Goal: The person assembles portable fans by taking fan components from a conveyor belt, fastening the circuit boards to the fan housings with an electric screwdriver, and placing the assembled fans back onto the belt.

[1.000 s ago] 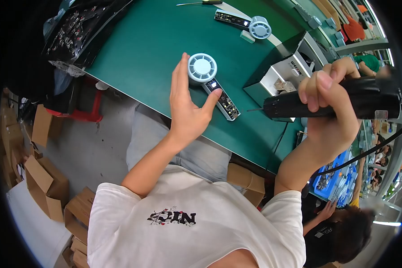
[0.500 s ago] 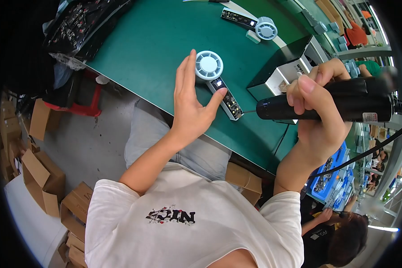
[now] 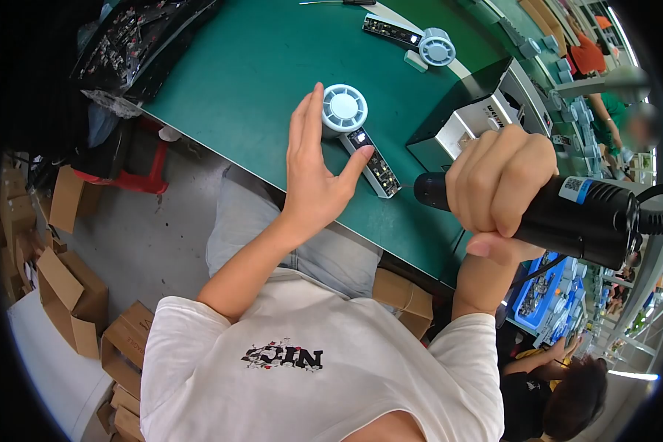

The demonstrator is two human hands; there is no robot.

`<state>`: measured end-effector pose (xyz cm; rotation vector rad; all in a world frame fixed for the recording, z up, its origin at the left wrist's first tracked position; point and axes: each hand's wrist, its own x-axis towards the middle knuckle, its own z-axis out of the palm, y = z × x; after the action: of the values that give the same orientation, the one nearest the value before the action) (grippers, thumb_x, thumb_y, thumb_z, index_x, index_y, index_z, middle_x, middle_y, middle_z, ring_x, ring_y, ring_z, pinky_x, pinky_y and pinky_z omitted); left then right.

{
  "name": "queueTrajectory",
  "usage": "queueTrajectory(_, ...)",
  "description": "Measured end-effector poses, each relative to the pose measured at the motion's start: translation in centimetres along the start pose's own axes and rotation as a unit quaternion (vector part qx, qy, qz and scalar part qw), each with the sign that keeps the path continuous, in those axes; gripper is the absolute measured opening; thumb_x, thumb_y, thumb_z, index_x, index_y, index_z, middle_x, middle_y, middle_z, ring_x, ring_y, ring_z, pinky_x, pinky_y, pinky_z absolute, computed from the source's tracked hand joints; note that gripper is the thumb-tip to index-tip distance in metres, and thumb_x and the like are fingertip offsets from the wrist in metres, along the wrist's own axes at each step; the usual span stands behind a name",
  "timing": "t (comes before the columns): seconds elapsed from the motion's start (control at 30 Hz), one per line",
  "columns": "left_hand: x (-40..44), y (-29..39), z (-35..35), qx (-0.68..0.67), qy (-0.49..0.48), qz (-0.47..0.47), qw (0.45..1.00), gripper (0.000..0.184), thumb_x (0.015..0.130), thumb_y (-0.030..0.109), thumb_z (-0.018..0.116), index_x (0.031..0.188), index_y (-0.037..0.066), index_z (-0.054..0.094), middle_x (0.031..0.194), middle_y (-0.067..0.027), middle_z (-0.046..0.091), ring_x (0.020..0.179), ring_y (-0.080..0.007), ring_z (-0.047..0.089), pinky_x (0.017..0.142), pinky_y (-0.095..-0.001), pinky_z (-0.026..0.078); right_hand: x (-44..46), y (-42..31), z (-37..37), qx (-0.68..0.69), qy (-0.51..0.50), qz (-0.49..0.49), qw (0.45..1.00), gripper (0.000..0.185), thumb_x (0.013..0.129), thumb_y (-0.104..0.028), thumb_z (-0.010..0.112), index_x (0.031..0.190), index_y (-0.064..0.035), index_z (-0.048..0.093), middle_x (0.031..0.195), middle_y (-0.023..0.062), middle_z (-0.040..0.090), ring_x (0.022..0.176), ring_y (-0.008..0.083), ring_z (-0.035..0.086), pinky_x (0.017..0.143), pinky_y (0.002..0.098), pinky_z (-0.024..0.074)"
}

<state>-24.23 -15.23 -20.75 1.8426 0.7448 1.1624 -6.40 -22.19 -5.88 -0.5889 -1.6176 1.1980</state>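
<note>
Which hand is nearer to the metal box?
Right. The right hand, gripping the black tool, partly overlaps the box in view; the left hand is farther off, steadying a fan.

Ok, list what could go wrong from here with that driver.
The thin bit of the black driver points at the end of the exposed circuit board; a slip could scratch components.
The left hand only braces the fan-like device with thumb and fingers, so it might twist under torque.
The thumb lies along the board, so a skidding bit might reach it.
</note>
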Motion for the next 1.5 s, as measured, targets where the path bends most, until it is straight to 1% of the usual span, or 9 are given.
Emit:
queueTrajectory(0.2,0.0,0.0,0.1,0.008,0.003,0.007,1.0,0.089,0.077,0.01,0.08,0.148,-0.008,0.029,0.14,-0.0273,0.041,0.125,-0.0399,0.049,0.105,-0.0436,0.04,-0.1,-0.3,-0.1,-0.038,0.025,0.022,0.999,0.028,0.071,-0.002,0.083,0.067,-0.0057,0.055,0.061,0.0027,0.057,0.052,0.0152,0.057,0.048,0.0247,0.0417)
queueTrajectory(0.33,0.2,0.5,-0.1,-0.004,-0.004,0.001,1.0,0.091,0.073,0.011,0.083,0.146,-0.008,0.032,0.138,-0.0281,0.043,0.124,-0.0407,0.05,0.105,-0.0431,0.041,-1.2,-3.0,1.0,-0.108,0.212,-0.017,0.971,0.029,0.069,0.006,0.076,0.082,-0.0047,0.052,0.066,0.0049,0.055,0.051,0.0133,0.051,0.054,0.0272,0.0423)
queueTrajectory(0.43,0.3,0.3,-0.2,-0.014,-0.018,0.03,0.999,0.086,0.07,0.013,0.086,0.142,-0.004,0.043,0.133,-0.022,0.053,0.121,-0.033,0.055,0.105,-0.0388,0.041,-2.6,-7.1,1.6,-0.128,0.384,-0.037,0.914,0.027,0.075,0.006,0.064,0.093,-0.0033,0.046,0.065,0.0059,0.048,0.05,0.0133,0.045,0.055,0.0315,0.0407)
queueTrajectory(0.57,0.4,1.0,0.0,-0.023,-0.115,0.056,0.991,0.079,0.068,0.014,0.086,0.136,-0.004,0.051,0.128,-0.022,0.059,0.118,-0.0337,0.06,0.103,-0.0401,0.045,-4.4,-8.7,0.5,-0.228,0.508,-0.088,0.826,0.014,0.08,0.0,0.062,0.09,0.0014,0.053,0.063,0.0063,0.046,0.047,0.0142,0.042,0.055,0.0323,0.0397)
queueTrajectory(0.7,0.2,1.6,0.5,-0.018,-0.141,0.073,0.987,0.075,0.068,0.015,0.087,0.132,-0.004,0.053,0.127,-0.0225,0.06,0.117,-0.0347,0.06,0.101,-0.0416,0.047,-4.0,-7.1,-0.2,-0.236,0.507,-0.092,0.824,0.017,0.076,-0.002,0.071,0.084,0.0069,0.06,0.06,0.008,0.05,0.049,0.0159,0.051,0.051,0.0311,0.0426)
queueTrajectory(0.83,0.1,1.2,0.9,-0.028,-0.134,0.058,0.989,0.074,0.068,0.017,0.087,0.13,-0.002,0.054,0.125,-0.0226,0.06,0.114,-0.0379,0.06,0.097,-0.0422,0.049,-1.6,-5.4,0.6,-0.307,0.521,-0.014,0.796,0.017,0.078,-0.001,0.068,0.076,-0.0017,0.051,0.062,0.0027,0.043,0.052,0.0141,0.046,0.055,0.0299,0.0386)
queueTrajectory(1.1,0.1,1.3,0.5,-0.012,-0.129,0.076,0.989,0.076,0.067,0.015,0.088,0.132,-0.001,0.052,0.125,-0.0189,0.06,0.111,-0.0327,0.063,0.096,-0.0392,0.049,-0.4,-5.4,3.1,-0.257,0.509,0.059,0.819,0.018,0.076,0.001,0.064,0.08,-0.0029,0.046,0.059,0.0029,0.04,0.048,0.0132,0.041,0.055,0.0295,0.0385)
queueTrajectory(1.23,0.0,1.4,0.7,-0.014,-0.123,0.082,0.989,0.074,0.068,0.016,0.087,0.13,0.0,0.051,0.127,-0.0206,0.058,0.116,-0.0396,0.057,0.097,-0.0435,0.049,1.0,-4.6,5.1,-0.208,0.507,0.048,0.835,0.014,0.08,0.003,0.058,0.086,-0.0023,0.046,0.061,0.0041,0.041,0.051,0.0146,0.045,0.057,0.0322,0.04)
queueTrajectory(1.5,0.0,1.1,0.6,-0.032,-0.115,0.071,0.99,0.075,0.067,0.016,0.088,0.13,0.0,0.052,0.125,-0.0209,0.059,0.113,-0.0387,0.059,0.097,-0.0417,0.048,2.3,-3.0,7.0,-0.234,0.517,0.082,0.819,0.016,0.081,0.002,0.061,0.09,-0.0001,0.047,0.063,0.0065,0.045,0.053,0.0161,0.048,0.06,0.0341,0.0429)
